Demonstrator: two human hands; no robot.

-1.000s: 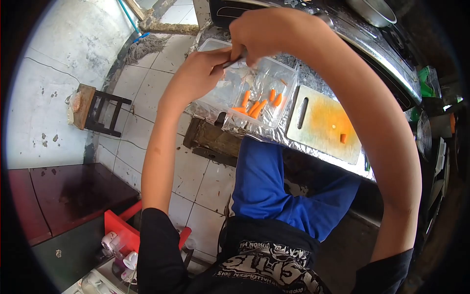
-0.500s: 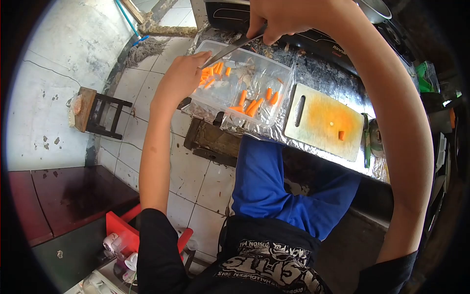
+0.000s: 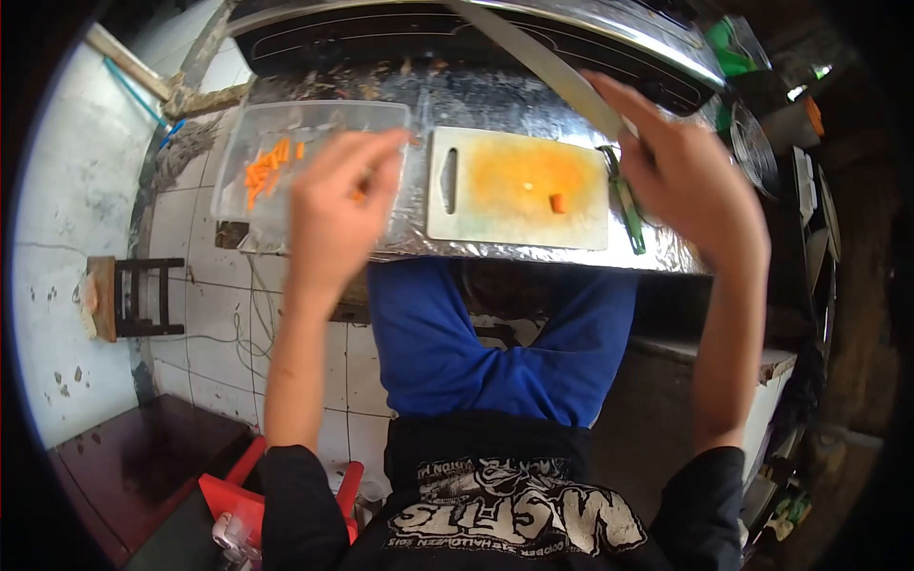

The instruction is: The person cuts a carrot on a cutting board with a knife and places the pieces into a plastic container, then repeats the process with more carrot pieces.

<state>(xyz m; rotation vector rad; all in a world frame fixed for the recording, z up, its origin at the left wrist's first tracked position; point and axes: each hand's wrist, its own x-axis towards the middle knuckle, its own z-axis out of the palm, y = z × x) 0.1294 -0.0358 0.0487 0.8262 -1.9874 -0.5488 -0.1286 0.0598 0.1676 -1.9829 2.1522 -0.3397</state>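
A: Far left, a stool [image 3: 102,300], and then we're at the clear plastic container [image 3: 324,108] on the counter [image 3: 671,249], carrot sticks [image 3: 270,167] bunched in its left part.

B: And the left hand [image 3: 341,195]?

A: In front of the container's right side, blurred, fingers curled in narrow! A bit of orange shows by them; whether they grip it, I cannot tell.

B: Next along, the cutting board [image 3: 490,226], lying flat, stained orange, with one stubby carrot piece [image 3: 558,203] on its right half!

A: At the board's right edge, a slim green item [image 3: 628,214].

B: Then the right hand [image 3: 681,171], closed around the knife [image 3: 538,62], blade slanting up and left before the black stove front [image 3: 347,52]!
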